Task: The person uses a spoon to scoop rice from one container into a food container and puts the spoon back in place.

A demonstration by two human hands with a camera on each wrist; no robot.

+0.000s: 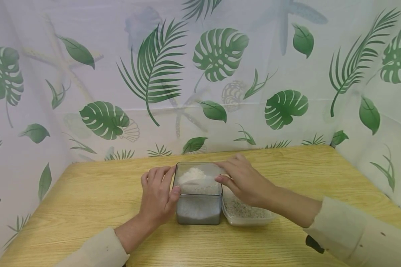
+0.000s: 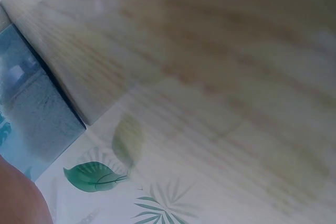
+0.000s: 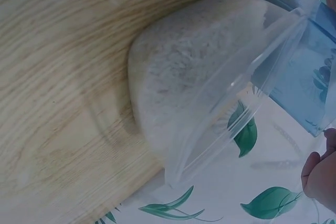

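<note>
A square, see-through grey container (image 1: 199,207) stands on the table, with a pale heap of rice-like grains (image 1: 194,173) showing at its top. My left hand (image 1: 157,194) grips its left side, fingers along the far left wall and thumb at the front corner. Over the container's right rim, my right hand (image 1: 245,181) pinches a translucent whitish piece (image 1: 204,181) that lies across the opening; its exact kind I cannot tell. In the right wrist view, that hand's fingertips (image 3: 315,169) show close to the bluish-looking container (image 3: 294,87).
Right beside the grey container sits a clear plastic tub (image 1: 250,222) holding speckled grains, partly under my right forearm. A wooden table (image 1: 100,196) carries both. Behind and at the sides hangs a white leaf-print cloth (image 1: 240,118).
</note>
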